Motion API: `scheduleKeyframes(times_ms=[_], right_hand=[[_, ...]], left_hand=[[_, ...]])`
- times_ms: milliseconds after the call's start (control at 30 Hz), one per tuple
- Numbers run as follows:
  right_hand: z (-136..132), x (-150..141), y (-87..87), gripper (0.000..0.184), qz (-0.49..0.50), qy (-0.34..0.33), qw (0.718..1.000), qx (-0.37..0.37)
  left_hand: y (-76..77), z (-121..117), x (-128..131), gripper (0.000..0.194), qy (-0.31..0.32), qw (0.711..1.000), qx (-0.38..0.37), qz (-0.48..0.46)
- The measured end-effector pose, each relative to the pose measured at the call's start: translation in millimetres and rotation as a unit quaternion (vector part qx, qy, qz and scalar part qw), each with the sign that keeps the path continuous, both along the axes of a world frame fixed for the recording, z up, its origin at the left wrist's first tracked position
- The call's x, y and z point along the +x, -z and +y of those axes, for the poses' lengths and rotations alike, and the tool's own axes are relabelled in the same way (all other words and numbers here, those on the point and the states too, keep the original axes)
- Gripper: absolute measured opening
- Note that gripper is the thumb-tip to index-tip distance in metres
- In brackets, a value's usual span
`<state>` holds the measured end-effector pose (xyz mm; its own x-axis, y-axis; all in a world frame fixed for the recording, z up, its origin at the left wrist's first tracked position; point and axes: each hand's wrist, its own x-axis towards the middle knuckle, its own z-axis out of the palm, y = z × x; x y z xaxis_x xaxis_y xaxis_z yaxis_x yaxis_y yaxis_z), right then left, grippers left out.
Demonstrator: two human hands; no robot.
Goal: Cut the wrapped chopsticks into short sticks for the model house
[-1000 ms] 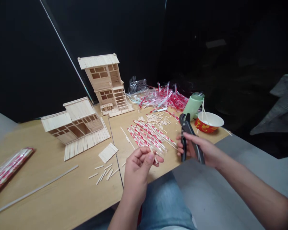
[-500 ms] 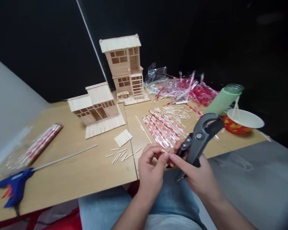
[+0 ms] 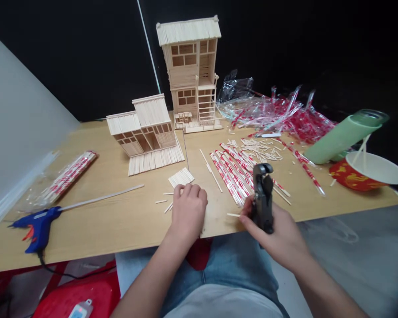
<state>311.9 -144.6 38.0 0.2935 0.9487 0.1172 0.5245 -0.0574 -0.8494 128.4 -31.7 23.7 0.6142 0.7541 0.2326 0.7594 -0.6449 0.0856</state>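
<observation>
My left hand [image 3: 189,207] rests palm down at the table's front, fingers curled beside a small flat panel of sticks [image 3: 181,177]. Its fingertips are hidden, so I cannot make out what they hold. Short cut sticks [image 3: 161,202] lie just left of it. My right hand [image 3: 278,234] grips dark grey hand cutters [image 3: 263,194], jaws upward. Between its thumb and a finger a short thin stick [image 3: 233,215] juts out to the left. Beyond that hand lie paper-wrapped chopsticks [image 3: 230,176] in a row, and a heap of short stick pieces [image 3: 258,149].
A two-storey stick house [image 3: 185,77] and a lower one [image 3: 149,137] stand at the back. On the left lie a blue glue gun [image 3: 43,225] and a bagged chopstick bundle [image 3: 69,176]. Torn wrappers [image 3: 295,115], a green bottle [image 3: 341,137] and a red bowl [image 3: 354,176] occupy the right.
My left hand has parted from my right and moved left and down to the short sticks. The right hand keeps the cutters and a stick, the cutters now turned more upright. The view has shifted.
</observation>
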Motion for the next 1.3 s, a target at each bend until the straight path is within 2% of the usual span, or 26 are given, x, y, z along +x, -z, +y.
scheduleKeyframes(times_ms=[67, 167, 200, 267, 333, 500, 700, 867, 933, 1167, 1233, 1300], right_hand=[[7, 0, -1.9, 0.011, -0.032, -0.003, 0.999, -0.004], [15, -1, -6.0, 0.010, -0.064, -0.012, 0.998, -0.016], [17, -1, -7.4, 0.010, -0.067, -0.020, 0.997, -0.019], [21, -2, -10.2, 0.010, -0.070, -0.035, 0.997, -0.017], [23, -4, -12.7, 0.010, -0.075, -0.046, 0.996, -0.006], [26, -11, -15.0, 0.011, -0.058, -0.055, 0.996, 0.032], [31, -17, -14.0, 0.014, 0.128, -0.062, 0.989, 0.050], [39, -18, -12.4, 0.026, 0.310, -0.109, 0.943, 0.046], [40, -20, -9.7, 0.028, 0.353, -0.107, 0.928, 0.052], [38, -22, -5.3, 0.032, 0.480, -0.116, 0.869, 0.038], [39, -19, -6.2, 0.036, 0.501, -0.104, 0.858, 0.037], [40, -18, -6.7, 0.038, 0.507, -0.093, 0.856, 0.038]], left_hand=[[0.4, 2, 4, 0.012, 0.004, 1.000, 0.002, 0.005], [-2.4, -4, 5, 0.012, -0.004, 0.990, -0.080, -0.117], [-4.1, -8, 4, 0.011, -0.003, 0.974, -0.133, -0.183], [-7.3, -15, 3, 0.010, 0.009, 0.919, -0.248, -0.306], [-9.1, -21, 3, 0.010, 0.024, 0.870, -0.326, -0.370], [-5.4, -29, 7, 0.010, 0.019, 0.825, -0.367, -0.429], [-4.2, -30, 10, 0.012, 0.015, 0.737, -0.432, -0.519], [-12.1, -26, 11, 0.018, -0.007, 0.664, -0.492, -0.563], [-14.8, -26, 11, 0.020, -0.015, 0.645, -0.506, -0.572], [-19.3, -35, 5, 0.023, 0.005, 0.631, -0.536, -0.561], [-20.9, -37, 2, 0.022, 0.011, 0.647, -0.524, -0.555], [-22.8, -38, -1, 0.017, 0.002, 0.679, -0.496, -0.541]])
